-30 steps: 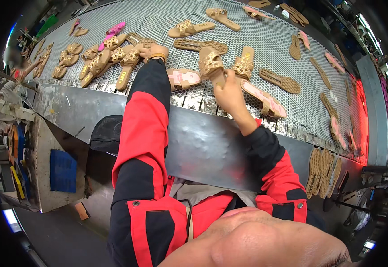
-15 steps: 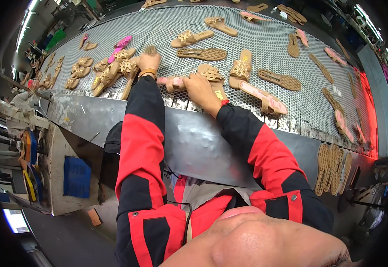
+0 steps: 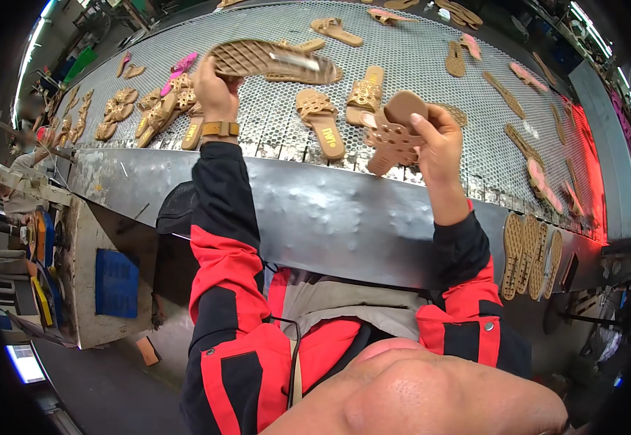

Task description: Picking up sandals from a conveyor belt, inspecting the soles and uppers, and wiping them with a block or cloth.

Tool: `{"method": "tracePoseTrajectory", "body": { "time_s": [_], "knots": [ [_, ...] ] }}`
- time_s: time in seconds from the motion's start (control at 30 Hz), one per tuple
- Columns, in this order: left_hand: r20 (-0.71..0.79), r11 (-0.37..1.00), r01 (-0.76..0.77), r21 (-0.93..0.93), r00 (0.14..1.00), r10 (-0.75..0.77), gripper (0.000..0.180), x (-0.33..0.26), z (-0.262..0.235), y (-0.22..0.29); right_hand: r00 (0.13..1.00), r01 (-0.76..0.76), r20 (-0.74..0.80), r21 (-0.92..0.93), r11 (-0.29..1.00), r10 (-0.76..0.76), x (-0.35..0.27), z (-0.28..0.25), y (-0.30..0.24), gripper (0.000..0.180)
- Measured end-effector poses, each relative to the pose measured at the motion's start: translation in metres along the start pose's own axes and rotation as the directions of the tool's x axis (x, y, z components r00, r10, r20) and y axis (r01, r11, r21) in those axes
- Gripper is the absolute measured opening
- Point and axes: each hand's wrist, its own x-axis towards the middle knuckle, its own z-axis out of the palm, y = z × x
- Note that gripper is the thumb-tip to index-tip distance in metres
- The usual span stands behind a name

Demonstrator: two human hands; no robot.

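My left hand (image 3: 218, 94), with a tan strap at the wrist, is closed around one end of a brown sandal sole (image 3: 272, 60). Its diamond-patterned tread faces me, and the far end is blurred. Raised at the right, my right hand (image 3: 439, 138) pinches a tan sandal upper (image 3: 395, 138) with a cut-out strap and a rounded insole end under the thumb. Between the hands, two finished-looking sandals lie on the mesh: one strapped sandal (image 3: 319, 123) nearer me and another sandal (image 3: 366, 94) just beyond, partly hidden by the held upper.
Grey mesh conveyor (image 3: 272, 138) spreads ahead, with a metal front ledge (image 3: 315, 210). Tan sandals (image 3: 160, 119) cluster at left beside a magenta one (image 3: 179, 71). Loose soles and pink-bottomed uppers lie to the right; several soles (image 3: 531, 254) stand at the front edge. A dark cap-like object (image 3: 178, 209) sits lower left.
My left hand has lifted the sole off the belt and tilted it rightward. My right hand has moved right and up, now holding a sandal upper. The pink-bottomed pieces near my hands are no longer visible there.
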Motion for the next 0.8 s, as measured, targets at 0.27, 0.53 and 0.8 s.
{"method": "tracePoseTrajectory", "body": {
  "time_s": [0.27, 0.53, 0.8],
  "knots": [
    [0.627, 0.834, 0.525, 0.172, 0.594, -0.503, 0.041, -0.122, 0.043, -0.073, 0.977, 0.182, 0.155, -0.258, 0.949, -0.146, -0.002, -0.022, 0.010, 0.034],
    [0.648, 0.747, 0.628, 0.220, 0.478, -0.592, 0.039, -0.171, 0.059, -0.111, 0.826, 0.093, 0.536, -0.436, 0.895, 0.175, -0.014, -0.046, 0.057, 0.095],
    [0.637, 0.608, 0.793, -0.017, 0.478, -0.605, 0.040, -0.181, 0.050, -0.125, 0.786, -0.105, 0.562, -0.286, 0.952, 0.256, -0.010, -0.056, 0.066, 0.072]
  ]
}}
